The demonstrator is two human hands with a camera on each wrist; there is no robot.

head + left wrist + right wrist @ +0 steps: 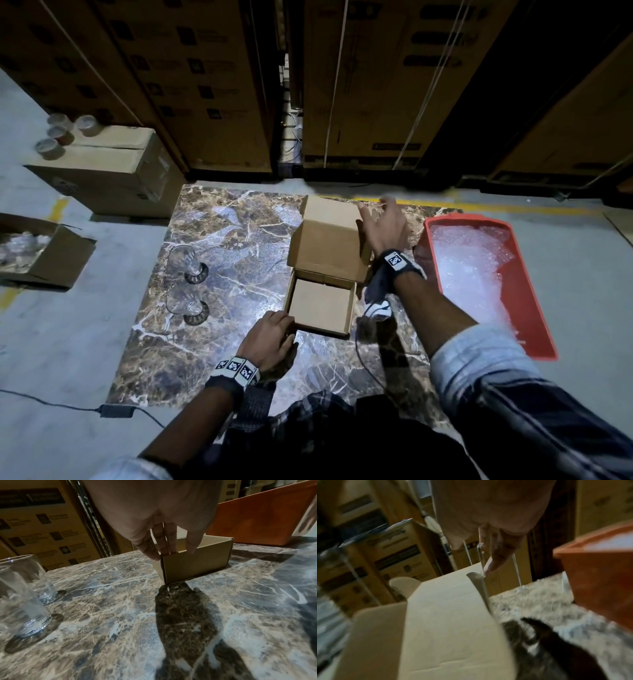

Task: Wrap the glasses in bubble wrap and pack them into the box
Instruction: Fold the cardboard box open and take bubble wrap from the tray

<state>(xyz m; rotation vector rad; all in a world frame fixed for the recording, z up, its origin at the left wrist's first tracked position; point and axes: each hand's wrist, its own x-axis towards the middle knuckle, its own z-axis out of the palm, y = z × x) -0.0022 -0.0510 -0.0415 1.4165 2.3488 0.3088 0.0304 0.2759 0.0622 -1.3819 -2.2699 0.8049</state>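
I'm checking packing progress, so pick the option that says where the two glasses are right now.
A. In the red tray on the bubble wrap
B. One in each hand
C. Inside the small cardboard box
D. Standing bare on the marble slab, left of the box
D: both glasses stand unwrapped on the marble slab, left of the open, empty box; the left hand touches only the box's corner.
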